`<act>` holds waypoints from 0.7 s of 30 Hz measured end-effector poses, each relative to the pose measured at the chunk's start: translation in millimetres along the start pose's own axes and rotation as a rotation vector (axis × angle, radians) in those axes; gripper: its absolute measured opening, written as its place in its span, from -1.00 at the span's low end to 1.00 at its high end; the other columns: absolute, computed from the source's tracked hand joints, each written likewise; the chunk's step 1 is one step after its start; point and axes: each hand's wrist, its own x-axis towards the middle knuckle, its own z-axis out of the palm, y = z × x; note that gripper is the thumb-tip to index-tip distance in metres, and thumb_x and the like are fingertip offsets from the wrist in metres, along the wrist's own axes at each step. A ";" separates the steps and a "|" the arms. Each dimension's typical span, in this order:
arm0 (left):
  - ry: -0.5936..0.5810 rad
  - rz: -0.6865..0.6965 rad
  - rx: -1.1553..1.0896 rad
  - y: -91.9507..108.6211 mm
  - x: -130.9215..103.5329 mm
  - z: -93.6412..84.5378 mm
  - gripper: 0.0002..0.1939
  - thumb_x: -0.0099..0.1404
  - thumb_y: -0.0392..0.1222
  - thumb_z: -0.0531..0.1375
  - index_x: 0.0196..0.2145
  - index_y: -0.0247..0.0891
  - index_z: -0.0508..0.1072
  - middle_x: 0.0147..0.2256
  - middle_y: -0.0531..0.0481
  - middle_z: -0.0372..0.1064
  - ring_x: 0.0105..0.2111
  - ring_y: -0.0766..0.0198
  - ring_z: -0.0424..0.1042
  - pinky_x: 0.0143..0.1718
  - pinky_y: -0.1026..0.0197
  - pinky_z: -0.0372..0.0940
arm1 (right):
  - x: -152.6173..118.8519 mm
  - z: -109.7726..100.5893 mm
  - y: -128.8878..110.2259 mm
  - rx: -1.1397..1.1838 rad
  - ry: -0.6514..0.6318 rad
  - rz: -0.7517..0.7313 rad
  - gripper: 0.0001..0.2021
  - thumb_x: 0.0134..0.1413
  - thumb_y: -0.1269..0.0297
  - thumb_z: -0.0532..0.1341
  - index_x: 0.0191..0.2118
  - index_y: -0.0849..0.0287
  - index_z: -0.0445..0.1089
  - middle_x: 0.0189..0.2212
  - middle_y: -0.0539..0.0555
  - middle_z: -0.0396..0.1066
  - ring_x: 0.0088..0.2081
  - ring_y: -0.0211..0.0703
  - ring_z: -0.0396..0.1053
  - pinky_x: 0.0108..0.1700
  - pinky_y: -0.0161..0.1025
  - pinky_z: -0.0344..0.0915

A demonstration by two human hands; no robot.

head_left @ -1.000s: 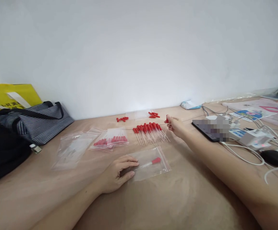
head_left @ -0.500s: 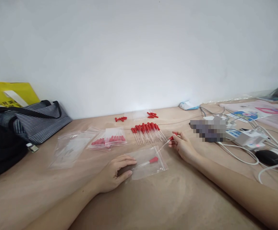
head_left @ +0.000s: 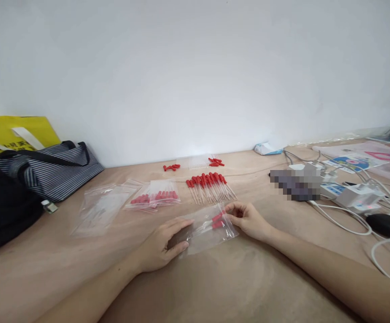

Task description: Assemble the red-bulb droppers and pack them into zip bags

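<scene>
A clear zip bag (head_left: 198,244) lies on the table between my hands, with two red-bulbed droppers (head_left: 217,224) inside. My left hand (head_left: 164,244) rests on the bag's left end, thumb and fingers apart. At the bag's open right end, my right hand (head_left: 245,219) pinches around the end of the upper dropper's red bulb. Just beyond the bag is a row of droppers with red bulbs (head_left: 210,179), their thin clear tubes pointing toward me.
Filled bags (head_left: 164,195) and flat clear bags (head_left: 97,208) lie to the left. Loose red bulbs (head_left: 172,168) sit further back. A striped bag (head_left: 60,166) stands at the left; cables, chargers (head_left: 359,197) and a black mouse (head_left: 386,224) are at the right.
My right hand has moved left to the bag's mouth, and the dropper it held is now inside, beside the first one. My left hand has stayed on the bag.
</scene>
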 end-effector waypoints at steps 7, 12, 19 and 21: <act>-0.020 0.050 -0.018 1.7 3.0 0.0 -0.64 0.22 -0.15 0.02 -0.01 -0.18 0.26 0.00 -0.04 0.24 0.04 0.18 0.16 0.04 0.08 0.10 | 4.7 -9.0 -8.2 -0.236 -0.180 -0.125 -0.79 0.00 0.31 0.05 -0.45 0.19 0.42 -0.47 0.03 0.35 -0.40 -0.24 0.28 -0.35 -0.30 0.20; -0.008 0.075 -0.034 0.9 2.5 0.0 -0.66 0.23 -0.17 0.02 -0.02 -0.19 0.28 0.00 -0.05 0.24 0.03 0.18 0.17 0.03 0.08 0.12 | 40.2 -31.8 5.0 -0.476 0.206 0.107 -0.86 -0.10 0.35 0.11 -0.37 0.25 0.36 -0.46 0.06 0.39 -0.47 -0.27 0.29 -0.43 -0.35 0.19; -0.015 0.075 -0.022 -2.3 2.4 1.1 -0.65 0.23 -0.17 0.01 -0.02 -0.18 0.27 0.01 -0.05 0.23 0.04 0.18 0.15 0.03 0.06 0.11 | 89.5 -38.1 4.8 -0.647 0.272 0.252 -0.69 -0.18 0.34 0.18 -0.22 0.34 0.30 -0.34 0.23 0.40 -0.33 -0.11 0.35 -0.38 -0.32 0.20; -0.015 0.071 -0.025 -2.3 2.4 1.4 -0.65 0.24 -0.17 0.01 -0.02 -0.17 0.27 0.01 -0.05 0.23 0.04 0.18 0.15 0.04 0.06 0.11 | 97.3 -35.0 2.9 -0.685 0.249 0.264 -0.75 -0.20 0.37 0.19 -0.28 0.31 0.33 -0.37 0.23 0.41 -0.31 -0.08 0.36 -0.36 -0.33 0.19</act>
